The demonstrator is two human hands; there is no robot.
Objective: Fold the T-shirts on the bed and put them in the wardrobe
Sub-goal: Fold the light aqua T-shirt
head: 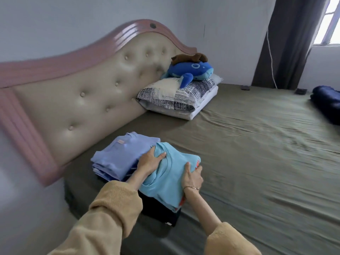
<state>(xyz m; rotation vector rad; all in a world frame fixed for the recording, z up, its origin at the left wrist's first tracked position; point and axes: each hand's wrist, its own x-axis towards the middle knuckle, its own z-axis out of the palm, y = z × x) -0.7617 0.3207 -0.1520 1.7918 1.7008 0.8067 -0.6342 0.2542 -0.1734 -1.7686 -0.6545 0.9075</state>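
A folded light blue T-shirt [170, 181] with an orange print lies on top of a folded dark garment [161, 212] near the bed's front left corner. My left hand [150, 161] grips its left edge, thumb on top and fingers curled under. My right hand [192, 176] grips its right edge the same way. Just to the left sits a stack of folded lavender-blue T-shirts [119, 155], touching the light blue one.
The olive bed sheet [257, 153] stretches wide to the right. Stacked pillows [180, 96] with a blue plush whale [191, 70] sit by the padded headboard [82, 92]. A dark blue bundle [327, 102] lies at the far right edge, near the dark curtain [288, 41].
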